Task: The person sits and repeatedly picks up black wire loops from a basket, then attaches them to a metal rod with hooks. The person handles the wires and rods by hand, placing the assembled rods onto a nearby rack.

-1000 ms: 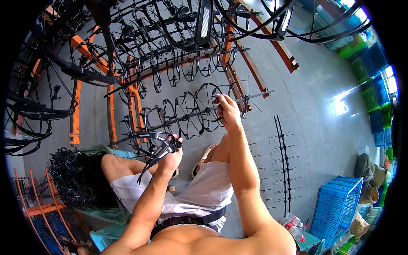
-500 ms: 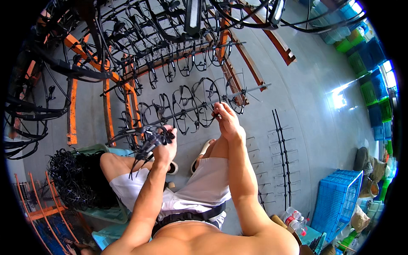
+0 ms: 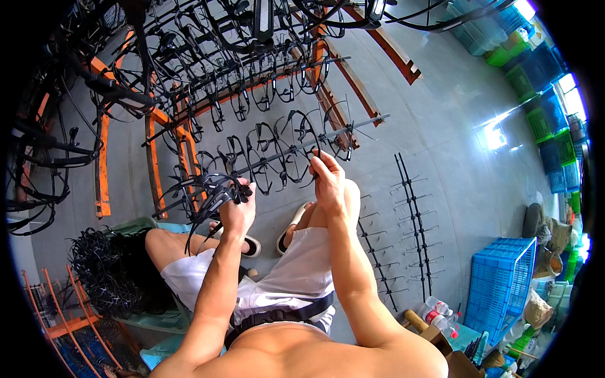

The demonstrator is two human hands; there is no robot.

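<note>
On my feed, the left hand [image 3: 241,208] curls round a bunch of black pieces [image 3: 217,196], left of centre; the right hand [image 3: 326,176] pinches a black loop [image 3: 317,135] mid-frame. I judge them light, springy, best gripped by the rim.

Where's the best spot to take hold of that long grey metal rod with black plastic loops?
Probably the bare right end of the long grey metal rod, approached from the right: it juts past the black plastic loops, slim and straight, leaving room for a grip around it.
</note>
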